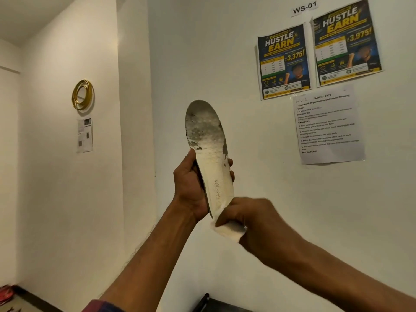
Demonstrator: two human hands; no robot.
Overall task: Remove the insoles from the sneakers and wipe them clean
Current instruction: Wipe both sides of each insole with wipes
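The insole (209,140) stands almost upright at the centre of the frame, toe end up and heel end down. Its pale face is turned to the camera, with the word "FASHION" printed along the lower half and grey, worn patches over the toe part. The left hand (191,188) grips it round the middle from the left: the thumb lies along the left edge and fingertips show past the right edge. The right hand (254,219), just below and to the right, has its fingers curled round a white cloth (227,230), which lies against the heel end and hides it; this hand is slightly blurred. Behind them is a white wall (202,52). At the upper right of the frame hang a poster (284,61) and a second poster (346,41), both reading "HUSTLE EARN", with a label (304,7) marked "WS-01" above and a printed sheet (328,127) below. At the left a gold ring (82,94) hangs above a small paper (84,135).
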